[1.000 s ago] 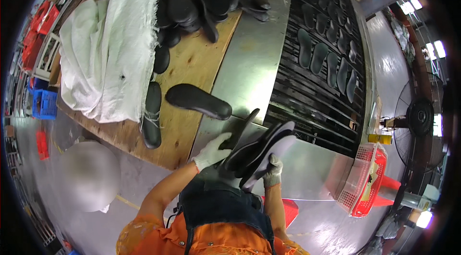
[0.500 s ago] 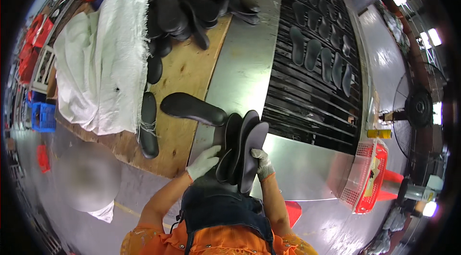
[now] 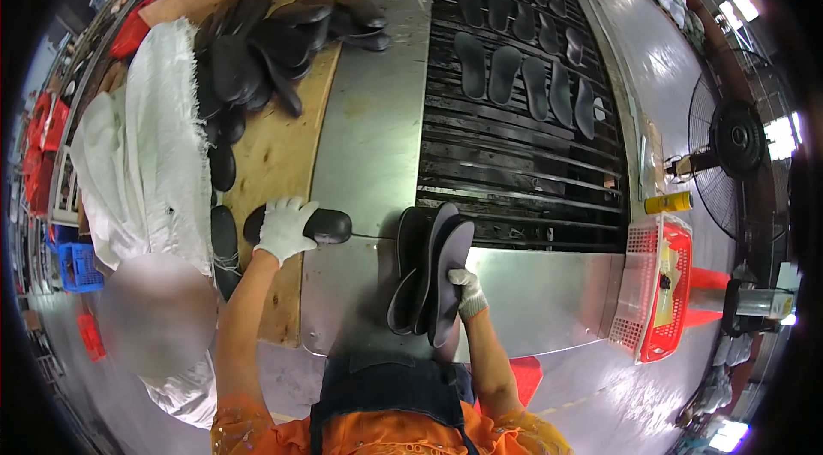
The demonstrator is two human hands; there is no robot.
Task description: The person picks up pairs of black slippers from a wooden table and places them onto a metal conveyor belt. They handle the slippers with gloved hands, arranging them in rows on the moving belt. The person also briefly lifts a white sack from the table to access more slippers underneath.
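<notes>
My gloved left hand (image 3: 287, 230) grips a single black insole (image 3: 331, 226) across its middle, over the edge where the plywood board meets the metal table. The fingers lie over the insole's top, and part of it is hidden under the palm. In front of my body, my gloved right hand (image 3: 468, 293) holds a bunch of black insoles (image 3: 447, 279) by its right side. Several stand upright in the bunch, close together and slightly fanned. Left of my left hand, another insole (image 3: 225, 241) lies partly beside the white cloth.
A heap of black insoles (image 3: 249, 52) covers the far plywood board (image 3: 279, 155), beside a white woven cloth (image 3: 154, 155). Rows of insoles lie on a dark slatted conveyor (image 3: 514, 163). At right are a red basket (image 3: 673, 318), yellow can (image 3: 669, 202) and fan (image 3: 739, 138). Another person (image 3: 159, 318) is at left.
My left hand has left the side of the bunch and moved left onto the single insole. The right hand still holds the bunch. The whole view has shifted, with surroundings now further left.
</notes>
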